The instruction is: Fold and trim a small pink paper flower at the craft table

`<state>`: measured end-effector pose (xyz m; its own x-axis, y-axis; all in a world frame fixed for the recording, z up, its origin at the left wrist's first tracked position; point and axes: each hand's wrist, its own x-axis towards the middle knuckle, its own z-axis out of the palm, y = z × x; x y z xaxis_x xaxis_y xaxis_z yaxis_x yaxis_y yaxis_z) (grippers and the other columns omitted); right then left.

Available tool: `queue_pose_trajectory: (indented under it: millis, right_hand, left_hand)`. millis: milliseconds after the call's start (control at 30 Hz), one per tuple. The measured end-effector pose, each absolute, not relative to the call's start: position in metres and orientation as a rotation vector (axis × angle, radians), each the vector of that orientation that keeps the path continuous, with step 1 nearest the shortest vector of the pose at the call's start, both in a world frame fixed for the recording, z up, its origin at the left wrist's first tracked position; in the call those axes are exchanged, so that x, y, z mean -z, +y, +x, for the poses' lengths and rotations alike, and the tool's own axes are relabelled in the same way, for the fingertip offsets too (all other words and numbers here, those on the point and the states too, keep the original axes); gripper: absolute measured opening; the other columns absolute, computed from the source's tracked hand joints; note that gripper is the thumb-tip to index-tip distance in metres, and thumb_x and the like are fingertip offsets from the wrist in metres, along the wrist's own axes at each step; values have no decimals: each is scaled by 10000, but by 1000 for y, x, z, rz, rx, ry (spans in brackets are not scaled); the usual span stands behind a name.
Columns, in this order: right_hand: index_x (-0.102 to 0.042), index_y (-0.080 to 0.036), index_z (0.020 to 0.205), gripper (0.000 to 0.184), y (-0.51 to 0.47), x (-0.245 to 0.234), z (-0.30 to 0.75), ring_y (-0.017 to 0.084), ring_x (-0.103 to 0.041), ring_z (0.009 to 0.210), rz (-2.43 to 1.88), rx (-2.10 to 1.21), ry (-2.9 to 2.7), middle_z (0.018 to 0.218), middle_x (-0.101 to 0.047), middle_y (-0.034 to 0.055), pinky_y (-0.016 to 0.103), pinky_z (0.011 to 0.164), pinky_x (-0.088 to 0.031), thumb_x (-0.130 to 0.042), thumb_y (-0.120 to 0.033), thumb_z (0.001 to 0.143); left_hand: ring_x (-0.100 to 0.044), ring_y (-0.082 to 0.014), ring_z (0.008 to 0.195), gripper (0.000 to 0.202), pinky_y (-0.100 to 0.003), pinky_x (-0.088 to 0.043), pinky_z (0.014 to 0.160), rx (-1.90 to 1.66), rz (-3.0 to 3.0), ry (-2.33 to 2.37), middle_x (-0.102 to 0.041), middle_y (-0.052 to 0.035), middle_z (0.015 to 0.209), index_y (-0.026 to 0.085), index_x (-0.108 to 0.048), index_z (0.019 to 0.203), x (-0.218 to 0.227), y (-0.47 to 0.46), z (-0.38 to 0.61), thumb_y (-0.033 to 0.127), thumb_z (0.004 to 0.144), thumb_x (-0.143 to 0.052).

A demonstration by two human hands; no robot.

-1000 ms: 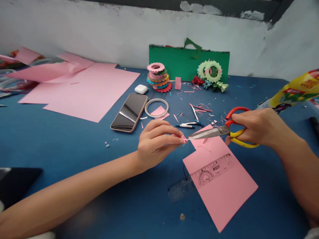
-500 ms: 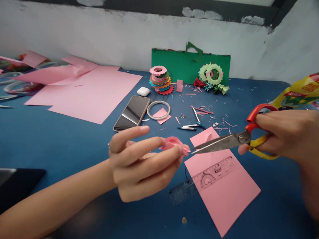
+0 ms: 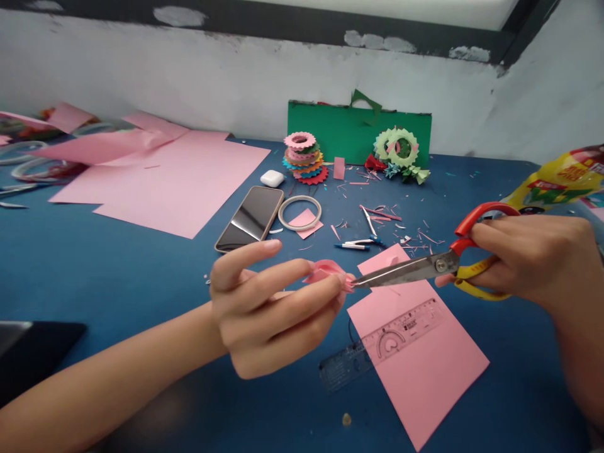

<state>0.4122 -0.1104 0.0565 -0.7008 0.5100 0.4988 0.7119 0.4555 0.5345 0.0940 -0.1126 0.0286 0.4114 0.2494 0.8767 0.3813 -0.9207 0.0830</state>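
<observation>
My left hand (image 3: 268,308) pinches a small folded pink paper piece (image 3: 330,274) between thumb and fingers, with the index finger stretched out above. My right hand (image 3: 523,258) grips red-and-yellow-handled scissors (image 3: 438,264). The steel blades are almost closed and their tip touches the right end of the pink piece. Both hands hover above the blue table (image 3: 117,270). Under the scissors lies a pink paper sheet (image 3: 419,371) with a clear ruler (image 3: 382,346) across it.
A phone (image 3: 251,218), a tape ring (image 3: 299,212), white earbuds case (image 3: 272,178), a pen and paper scraps lie mid-table. Large pink sheets (image 3: 160,176) cover the left. A stack of coloured paper rings (image 3: 302,157), a green card (image 3: 349,129) and a paper wreath (image 3: 397,147) stand at the back. A yellow bag (image 3: 557,179) is right.
My left hand turned palm-up and drew nearer, index finger lifted off the pink piece. The right hand swung out to the right, then brought the scissor tip back to the piece.
</observation>
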Motion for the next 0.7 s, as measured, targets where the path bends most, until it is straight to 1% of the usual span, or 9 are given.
queue_pose_trajectory:
  millis: [33, 100, 167, 233, 300, 400, 500, 600, 700]
  right_hand:
    - [-433, -215, 580, 420, -111, -57, 412, 125, -385, 445, -1043, 1109, -2432, 455, -414, -38, 255, 450, -200, -580, -586, 709]
    - [-442, -216, 590, 371, -113, -59, 411, 127, -385, 454, -1040, 1156, -2418, 461, -427, -37, 256, 450, -195, -577, -531, 731]
    - [-444, -218, 599, 315, -114, -60, 411, 133, -393, 464, -1057, 1194, -2415, 472, -444, -34, 257, 449, -192, -575, -464, 745]
    - [-419, -222, 590, 301, -115, -60, 411, 138, -394, 465, -1068, 1211, -2411, 472, -441, -34, 256, 448, -185, -578, -430, 740]
    - [-394, -225, 581, 323, -115, -60, 411, 141, -392, 461, -1068, 1213, -2401, 467, -428, -37, 254, 446, -179, -587, -440, 727]
    - [-398, -223, 589, 329, -115, -59, 412, 140, -397, 461, -1061, 1203, -2399, 472, -435, -39, 252, 445, -180, -592, -450, 727]
    - [-399, -221, 596, 318, -114, -59, 412, 139, -408, 468, -1067, 1194, -2418, 482, -448, -38, 252, 450, -190, -586, -432, 743]
    - [-412, -220, 604, 316, -114, -58, 412, 138, -405, 471, -1072, 1204, -2424, 483, -446, -36, 255, 451, -190, -579, -448, 744]
    - [-436, -218, 612, 346, -114, -57, 411, 134, -386, 465, -1093, 1175, -2418, 479, -429, -34, 255, 451, -189, -577, -511, 728]
  left_hand:
    - [-575, -105, 623, 235, -360, -446, 803, 1312, -2381, -306, -712, 118, 796, 295, -658, 622, -30, -109, 92, 99, 633, -789]
    - [-576, -116, 646, 212, -382, -436, 828, 1084, -2205, -109, -710, 93, 821, 281, -654, 619, -30, -105, 89, 112, 658, -776]
    - [-574, -117, 641, 220, -398, -437, 835, 1075, -2175, -126, -706, 95, 810, 285, -645, 608, -30, -102, 87, 118, 660, -778]
    - [-576, -112, 619, 225, -399, -447, 811, 1069, -2174, -146, -707, 110, 802, 294, -641, 606, -32, -103, 86, 125, 656, -782]
    - [-588, -115, 608, 223, -405, -461, 784, 1012, -2183, -159, -711, 117, 797, 300, -642, 605, -35, -106, 87, 135, 655, -783]
    - [-603, -124, 590, 223, -425, -486, 759, 940, -2217, -167, -715, 100, 803, 295, -647, 603, -40, -110, 88, 121, 647, -781]
    - [-599, -119, 562, 234, -425, -505, 744, 994, -2218, -174, -713, 97, 804, 285, -643, 593, -40, -110, 88, 97, 645, -772]
    - [-606, -127, 572, 232, -422, -508, 708, 1005, -2210, -215, -712, 118, 806, 297, -634, 602, -34, -109, 88, 116, 654, -770]
    - [-603, -131, 599, 229, -430, -477, 768, 1039, -2181, -200, -712, 121, 801, 299, -634, 600, -30, -107, 87, 126, 659, -771]
